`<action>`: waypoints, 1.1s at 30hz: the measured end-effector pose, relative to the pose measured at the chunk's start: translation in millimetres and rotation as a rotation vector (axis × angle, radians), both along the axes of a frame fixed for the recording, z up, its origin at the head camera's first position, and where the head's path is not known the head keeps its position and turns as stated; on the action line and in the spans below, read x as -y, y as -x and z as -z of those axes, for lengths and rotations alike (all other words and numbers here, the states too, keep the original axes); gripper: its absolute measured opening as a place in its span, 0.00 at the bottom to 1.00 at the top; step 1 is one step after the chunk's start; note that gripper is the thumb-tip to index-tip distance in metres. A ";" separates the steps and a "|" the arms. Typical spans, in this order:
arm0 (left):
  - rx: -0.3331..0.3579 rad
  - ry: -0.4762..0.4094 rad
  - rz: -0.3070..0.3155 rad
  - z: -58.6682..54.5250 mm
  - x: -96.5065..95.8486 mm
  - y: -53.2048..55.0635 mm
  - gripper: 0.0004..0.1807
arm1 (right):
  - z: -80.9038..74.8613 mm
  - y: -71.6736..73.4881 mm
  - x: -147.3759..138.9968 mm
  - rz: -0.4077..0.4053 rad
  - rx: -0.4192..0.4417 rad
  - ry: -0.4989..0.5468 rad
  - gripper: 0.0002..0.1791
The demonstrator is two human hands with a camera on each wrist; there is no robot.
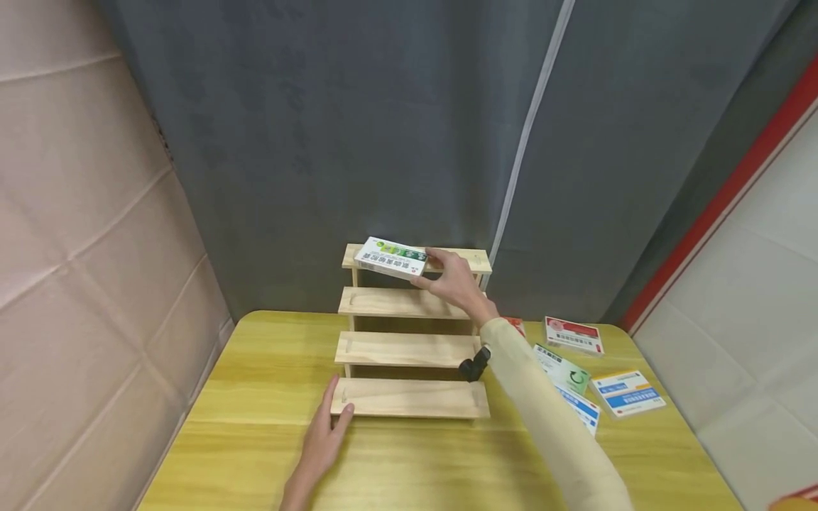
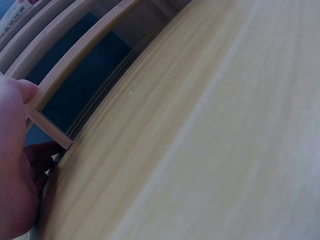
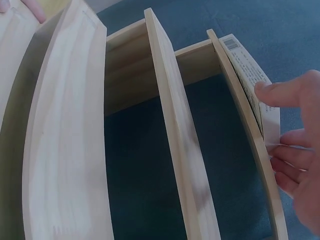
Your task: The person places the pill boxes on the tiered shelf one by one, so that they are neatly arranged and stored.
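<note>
1. I see the right hand (image 1: 456, 284) just above the centre of the head view, gripping a white box (image 1: 391, 257) by its right end. The thumb presses one side of it and the fingers curl around the other.
2. The box, printed with green and dark lettering, is at the left half of the top shelf of a wooden rack (image 1: 409, 349). It is slightly tilted; from here I cannot tell whether it rests on the board.
3. The rack has four stepped shelves and stands in the middle of the frame, its lowest board nearest the person.
4. The left hand (image 1: 319, 440), at lower centre-left, grips the left end of that lowest board. The thumb lies over the top edge; the other fingers bend around the outer side.
5. A cream sleeve (image 1: 549, 419) runs from the lower right up to the right wrist, where a black device (image 1: 475, 365) sticks out over the rack.
6. On the yellow table (image 1: 255, 397), right of the sleeve, lie a red-and-white box (image 1: 574, 336), a green-and-white box (image 1: 562, 369) and a blue-and-white box (image 1: 628, 394). Two more, partly covered by the arm or other boxes, show beside them.
7. A dark grey curtain (image 1: 319, 142) fills the upper middle, crossed by a pale strip (image 1: 525, 135).
</note>
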State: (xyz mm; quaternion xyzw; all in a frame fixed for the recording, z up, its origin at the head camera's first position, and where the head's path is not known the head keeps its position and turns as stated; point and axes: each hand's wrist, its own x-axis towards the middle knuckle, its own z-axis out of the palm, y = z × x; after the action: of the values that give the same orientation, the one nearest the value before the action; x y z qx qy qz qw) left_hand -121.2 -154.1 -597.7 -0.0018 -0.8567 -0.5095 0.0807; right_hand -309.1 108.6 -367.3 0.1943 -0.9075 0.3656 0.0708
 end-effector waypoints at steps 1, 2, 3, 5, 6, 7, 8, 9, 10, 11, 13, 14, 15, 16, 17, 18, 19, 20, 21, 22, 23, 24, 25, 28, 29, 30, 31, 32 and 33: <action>-0.001 0.004 -0.003 0.2 -0.1 0.0 0.38 | 0.2 0.8 0.0 -0.003 0.000 -0.003 0.44; -0.001 0.008 -0.006 0.4 -0.2 0.0 0.38 | 0.4 1.9 0.3 -0.006 -0.002 -0.007 0.44; -0.002 0.010 -0.009 0.5 -0.3 0.1 0.38 | 0.4 2.8 0.5 -0.007 -0.005 -0.012 0.44; -0.007 0.017 -0.013 0.2 -0.6 0.1 0.37 | 0.1 5.5 0.9 -0.010 -0.015 -0.023 0.43; -0.010 0.017 -0.013 0.1 -0.8 0.3 0.37 | -0.4 6.9 1.1 -0.014 -0.021 -0.029 0.43; -0.012 0.017 -0.015 0.0 -0.9 0.5 0.37 | -0.9 8.1 1.2 -0.017 -0.025 -0.035 0.43; -0.012 0.016 -0.015 -0.2 -0.9 0.5 0.37 | -1.2 9.6 1.4 -0.021 -0.030 -0.043 0.43; -0.014 0.017 -0.015 -0.5 -1.2 0.4 0.37 | -1.6 10.9 1.4 -0.024 -0.032 -0.047 0.43; -0.011 0.017 -0.015 -0.5 -1.3 0.3 0.37 | -1.9 12.1 1.3 -0.028 -0.033 -0.051 0.43; -0.007 0.017 -0.016 -0.4 -1.3 0.2 0.37 | -2.1 13.1 1.2 -0.031 -0.033 -0.055 0.42; -0.002 0.016 -0.015 0.0 -1.2 0.2 0.37 | -2.3 14.4 0.9 -0.032 -0.028 -0.058 0.42; 0.001 0.018 -0.013 0.3 -1.0 0.2 0.37 | -2.3 14.9 0.8 -0.031 -0.026 -0.057 0.42; 0.002 0.018 -0.011 0.8 -0.7 0.4 0.37 | -2.3 15.1 0.7 -0.029 -0.023 -0.055 0.42; 0.004 0.019 -0.011 1.3 -0.5 0.7 0.37 | -2.0 15.4 0.7 -0.025 -0.022 -0.056 0.41; 0.004 0.019 -0.009 1.6 -0.5 0.8 0.37 | -1.7 15.6 0.6 -0.019 -0.021 -0.054 0.41; 0.004 0.019 -0.007 1.8 -0.5 0.9 0.37 | -1.3 15.7 0.6 -0.013 -0.020 -0.051 0.41; 0.003 0.018 -0.006 2.2 -0.5 1.1 0.37 | -1.0 15.8 0.6 -0.006 -0.018 -0.049 0.41; 0.003 0.020 -0.006 2.4 -0.6 1.2 0.37 | -0.5 15.9 0.9 0.001 -0.018 -0.045 0.40; 0.002 0.019 -0.006 2.7 -0.5 1.4 0.37 | -0.1 16.0 1.3 0.007 -0.018 -0.041 0.40; 0.001 0.020 -0.007 2.9 -0.5 1.5 0.37 | 0.3 16.0 1.9 0.013 -0.016 -0.036 0.40; 0.000 0.018 -0.008 3.0 -0.3 1.4 0.37 | 0.6 15.8 2.7 0.018 -0.016 -0.030 0.40; 0.000 0.018 -0.009 3.0 -0.2 1.3 0.38 | 1.0 15.8 3.4 0.025 -0.018 -0.026 0.40; 0.000 0.019 -0.010 2.9 -0.2 1.3 0.38 | 1.5 15.7 4.1 0.031 -0.022 -0.022 0.39; -0.008 0.023 -0.010 2.2 -0.8 1.0 0.37 | 3.1 15.8 5.8 0.046 -0.041 -0.008 0.37; -0.010 0.025 -0.009 1.8 -1.2 0.9 0.37 | 3.9 16.2 6.2 0.050 -0.052 -0.006 0.37; -0.013 0.026 -0.009 1.7 -1.5 0.8 0.37 | 4.8 16.6 6.6 0.052 -0.061 -0.005 0.36; -0.017 0.027 -0.009 1.6 -1.8 1.0 0.37 | 5.7 17.1 7.0 0.053 -0.070 -0.004 0.35; -0.020 0.027 -0.009 1.7 -2.0 1.1 0.37 | 6.4 17.6 7.5 0.052 -0.080 -0.004 0.34; -0.022 0.025 -0.010 1.7 -2.1 1.2 0.37 | 7.1 18.3 7.7 0.054 -0.089 -0.004 0.34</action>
State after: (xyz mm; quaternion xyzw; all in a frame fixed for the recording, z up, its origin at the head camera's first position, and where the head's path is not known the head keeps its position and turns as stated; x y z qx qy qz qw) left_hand -122.4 -151.9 -599.4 -0.0039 -0.8621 -0.4983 0.0924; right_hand -327.4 100.8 -374.4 0.1861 -0.9090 0.3529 0.1206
